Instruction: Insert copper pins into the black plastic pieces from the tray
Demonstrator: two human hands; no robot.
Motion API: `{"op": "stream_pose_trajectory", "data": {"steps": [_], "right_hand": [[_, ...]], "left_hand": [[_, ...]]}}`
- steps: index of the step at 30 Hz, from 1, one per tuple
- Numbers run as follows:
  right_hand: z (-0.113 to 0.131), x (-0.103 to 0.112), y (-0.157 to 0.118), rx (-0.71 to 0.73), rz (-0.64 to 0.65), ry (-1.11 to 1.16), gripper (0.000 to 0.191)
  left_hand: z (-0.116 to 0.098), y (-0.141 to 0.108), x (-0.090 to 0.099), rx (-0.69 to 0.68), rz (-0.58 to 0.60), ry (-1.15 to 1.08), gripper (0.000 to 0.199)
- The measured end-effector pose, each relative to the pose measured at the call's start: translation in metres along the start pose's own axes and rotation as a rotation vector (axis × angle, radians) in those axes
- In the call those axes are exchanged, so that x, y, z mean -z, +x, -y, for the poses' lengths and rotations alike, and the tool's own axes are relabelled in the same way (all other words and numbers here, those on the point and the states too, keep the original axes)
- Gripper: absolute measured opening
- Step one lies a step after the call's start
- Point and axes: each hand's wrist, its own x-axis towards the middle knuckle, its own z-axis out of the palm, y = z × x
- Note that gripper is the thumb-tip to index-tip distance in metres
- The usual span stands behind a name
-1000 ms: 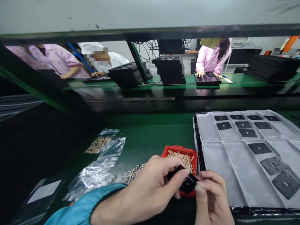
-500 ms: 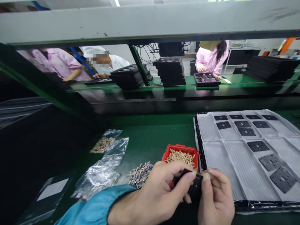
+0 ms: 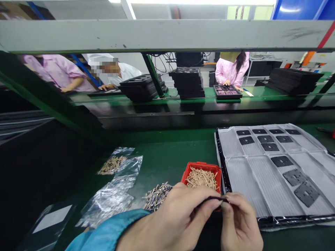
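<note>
Between thumb and fingers, my left hand [image 3: 180, 218] pinches a thin black plate [image 3: 213, 198], seen nearly edge-on. My right hand [image 3: 240, 223] is closed at the plate's right end, thumb and fingertips pressed together on it; whether a small part is also in them is hidden. Just beyond the hands stands a red bin [image 3: 186, 170] of small tan metal-looking pieces [image 3: 201, 177]. A loose pile of shiny small pieces [image 3: 157, 195] lies left of it, partly behind my left hand. On the right, a lined tray [image 3: 243, 181] carries several flat black plates [image 3: 306, 193].
Clear plastic bags [image 3: 112, 195] lie on the green bench [image 3: 167, 146] at left, one holding tan pieces [image 3: 112, 165]. A dark bin wall [image 3: 52, 157] rises at far left. Across the line, co-workers sit near stacked black trays [image 3: 188, 83]. A grey beam [image 3: 167, 35] crosses above.
The black plate has tipped from showing its face to nearly edge-on, and my right fingers have closed in at its end. The camera view has shifted slightly.
</note>
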Motion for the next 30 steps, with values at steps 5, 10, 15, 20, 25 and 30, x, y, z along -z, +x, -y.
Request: {"op": "stream_pose_trajectory", "data": {"steps": [5, 10, 15, 20, 25, 30], "right_hand": [[0.020, -0.004, 0.011, 0.048, 0.008, -0.026, 0.030], [0.036, -0.005, 0.006, 0.194, -0.112, -0.097, 0.014], [0.039, 0.007, 0.004, 0.339, -0.074, -0.087, 0.046], [0.048, 0.028, 0.003, 0.328, 0.110, -0.196, 0.040], [0.053, 0.030, -0.007, 0.284, 0.131, -0.261, 0.033], [0.055, 0.027, -0.011, 0.306, 0.138, -0.257, 0.056]], "left_hand": [[-0.005, -0.007, 0.010, -0.324, 0.094, 0.182, 0.025], [-0.007, -0.021, 0.019, -0.531, 0.030, 0.405, 0.024], [-0.013, -0.030, 0.019, -0.499, -0.037, 0.371, 0.031], [-0.022, -0.029, 0.025, -0.639, 0.028, 0.477, 0.022], [-0.027, -0.032, 0.027, -0.623, 0.026, 0.504, 0.022], [-0.028, -0.026, 0.026, -0.531, 0.134, 0.393, 0.034]]}}
